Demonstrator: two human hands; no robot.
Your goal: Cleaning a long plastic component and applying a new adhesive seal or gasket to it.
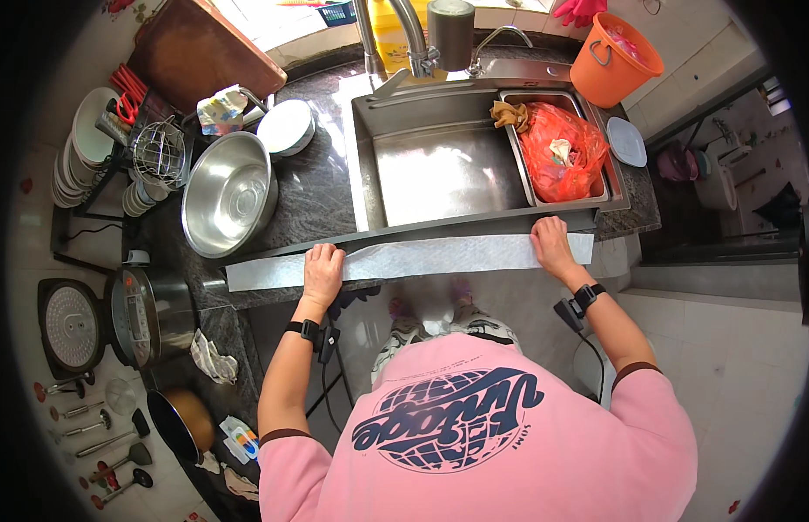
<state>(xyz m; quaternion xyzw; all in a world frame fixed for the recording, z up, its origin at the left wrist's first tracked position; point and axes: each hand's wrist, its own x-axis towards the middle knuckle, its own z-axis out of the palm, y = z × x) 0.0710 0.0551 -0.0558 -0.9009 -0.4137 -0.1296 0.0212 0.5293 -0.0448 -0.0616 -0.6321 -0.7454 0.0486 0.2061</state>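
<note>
A long, pale, faintly patterned strip (422,257) stretches along the counter's front edge, before the sink. My left hand (323,271) has its fingers closed over the strip left of its middle, where the strip creases slightly. Near its right end, my right hand (552,244) pinches the upper edge; the thumb is partly hidden. A dark grey flat band (404,233) runs just behind the strip, along the sink's front rim. Beyond it lies the steel sink (443,170), with an orange-red plastic bag (563,155) and a brown cloth (509,114) in its smaller right basin.
Left of the sink stand a steel basin (232,196), a white bowl (287,128) and a dish rack with plates (93,130). A rice cooker (150,315) is at the lower left. An orange bucket (615,65) and a white lid (627,142) sit right of the sink.
</note>
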